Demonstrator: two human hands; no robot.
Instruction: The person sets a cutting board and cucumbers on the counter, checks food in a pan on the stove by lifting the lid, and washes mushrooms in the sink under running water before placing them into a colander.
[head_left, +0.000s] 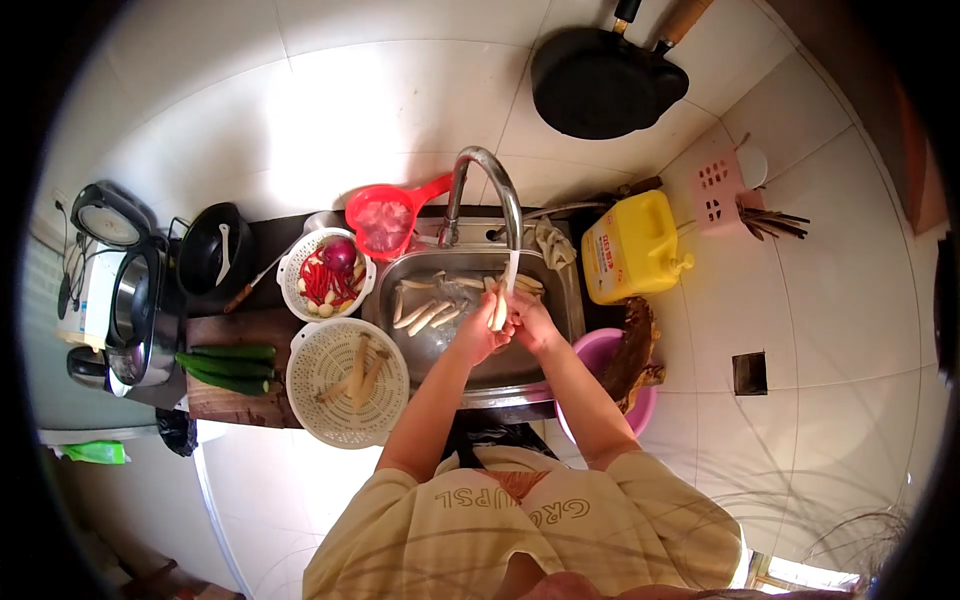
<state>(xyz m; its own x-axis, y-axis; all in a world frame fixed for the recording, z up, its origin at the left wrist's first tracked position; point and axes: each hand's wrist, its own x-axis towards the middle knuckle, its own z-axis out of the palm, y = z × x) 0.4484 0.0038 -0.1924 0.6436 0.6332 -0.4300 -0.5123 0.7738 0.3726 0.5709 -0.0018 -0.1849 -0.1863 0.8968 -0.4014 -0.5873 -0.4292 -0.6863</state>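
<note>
Under the running tap (pixel 483 160), my left hand (pixel 480 335) and my right hand (pixel 530 318) are close together over the sink (pixel 480 378). Both are closed around a long pale mushroom (pixel 498 306), which stands upright between them in the water stream. Several more pale mushrooms (pixel 430 315) lie in the sink to the left of my hands. A white colander (pixel 310 422) at the sink's left side holds a few long mushrooms (pixel 358 378).
Left of the sink are a white basket (pixel 288 290) of red chillies, garlic and an onion, a red strainer (pixel 385 220), cucumbers (pixel 228 368) on a wooden board (pixel 210 405) and a black pan (pixel 205 250). At right stand a yellow jug (pixel 630 245) and a pink basin (pixel 645 405).
</note>
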